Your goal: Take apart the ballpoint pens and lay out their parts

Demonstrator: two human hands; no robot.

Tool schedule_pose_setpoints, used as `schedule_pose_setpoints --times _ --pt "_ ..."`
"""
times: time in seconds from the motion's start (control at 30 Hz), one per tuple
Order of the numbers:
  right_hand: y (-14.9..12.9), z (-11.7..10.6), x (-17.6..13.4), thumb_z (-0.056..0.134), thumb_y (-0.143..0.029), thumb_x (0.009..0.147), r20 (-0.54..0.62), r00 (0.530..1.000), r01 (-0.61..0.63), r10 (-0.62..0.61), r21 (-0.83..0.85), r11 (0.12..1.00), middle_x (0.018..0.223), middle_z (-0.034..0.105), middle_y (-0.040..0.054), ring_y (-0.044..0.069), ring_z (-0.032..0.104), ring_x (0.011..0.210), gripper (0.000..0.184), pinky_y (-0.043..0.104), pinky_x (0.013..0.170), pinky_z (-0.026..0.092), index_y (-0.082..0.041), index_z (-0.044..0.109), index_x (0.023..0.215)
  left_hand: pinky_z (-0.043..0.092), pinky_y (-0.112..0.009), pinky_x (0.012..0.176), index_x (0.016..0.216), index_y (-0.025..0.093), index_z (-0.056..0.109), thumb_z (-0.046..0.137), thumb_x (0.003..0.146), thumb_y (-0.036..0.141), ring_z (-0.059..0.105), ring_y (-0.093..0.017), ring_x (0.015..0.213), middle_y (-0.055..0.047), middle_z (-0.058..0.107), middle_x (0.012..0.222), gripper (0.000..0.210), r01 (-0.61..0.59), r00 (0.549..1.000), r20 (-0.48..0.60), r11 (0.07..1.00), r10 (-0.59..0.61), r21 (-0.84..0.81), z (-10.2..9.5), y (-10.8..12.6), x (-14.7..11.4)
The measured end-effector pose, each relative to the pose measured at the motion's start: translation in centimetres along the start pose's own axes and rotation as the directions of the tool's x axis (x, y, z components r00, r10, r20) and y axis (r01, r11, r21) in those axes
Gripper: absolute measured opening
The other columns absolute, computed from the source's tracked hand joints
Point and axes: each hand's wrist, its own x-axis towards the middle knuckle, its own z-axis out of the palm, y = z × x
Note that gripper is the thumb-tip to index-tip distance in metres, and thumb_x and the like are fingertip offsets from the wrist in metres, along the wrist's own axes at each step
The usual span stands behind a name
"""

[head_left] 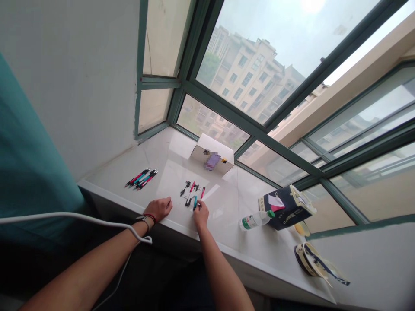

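My left hand (161, 209) rests curled on the white sill, and nothing shows in its fingers. Near the front edge my right hand (201, 214) pinches the lower end of a teal pen barrel (195, 200). Loose pen parts lie just beyond both hands: a pink barrel (192, 186), another pink barrel (202, 192), black pieces (188, 202) and several smaller bits too small to name. To the left, a group of pink, teal and black pens (142, 179) lies side by side.
A white box (197, 154) with a blurred purple patch stands by the window. On the right are a plastic bottle (254, 221) lying down, a dark blue carton (283, 211) and a round box (306, 259). A white cable (81, 216) crosses my left forearm.
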Motion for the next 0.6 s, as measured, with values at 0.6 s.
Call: schedule_pose_setpoints --times 0.6 --pt "-7.1 2.8 -2.7 0.055 -0.019 0.082 0.296 0.918 0.225 -0.265 0.161 0.961 0.093 0.068 0.0033 0.016 0.063 0.076 0.024 0.03 0.082 0.049 -0.021 0.066 0.103 0.043 -0.032 0.075 0.121 0.023 0.045 0.044 0.08 0.019 0.065 -0.026 0.089 -0.008 0.068 0.099 0.041 0.015 0.998 0.055 0.997 -0.011 -0.076 -0.7 -0.2 -0.2"
